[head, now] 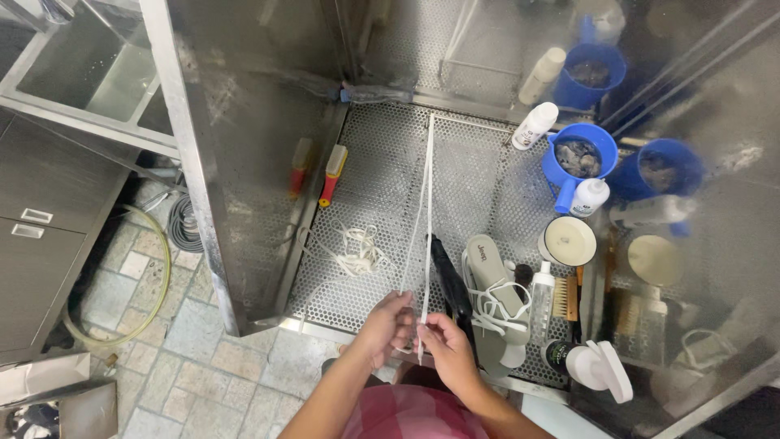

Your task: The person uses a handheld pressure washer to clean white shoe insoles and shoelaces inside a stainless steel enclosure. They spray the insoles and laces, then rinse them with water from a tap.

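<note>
**Holding a white lace taut over the perforated tray**

Pinching the white shoelace [424,219] at the near edge of the perforated metal tray [382,162], the left hand [388,325] and right hand [443,345] sit close together, fingers closed on its strands; the lace runs straight up toward the tray's far edge; a second tangled lace [357,252] lies left of it; a grey shoe [491,301] lies just right; blue cups [578,154] stand at the far right corner.

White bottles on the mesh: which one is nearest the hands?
The slim clear-and-white bottle standing upright beside the grey shoe, just right of the right hand. The other white bottles sit farther back by the blue cups.
</note>
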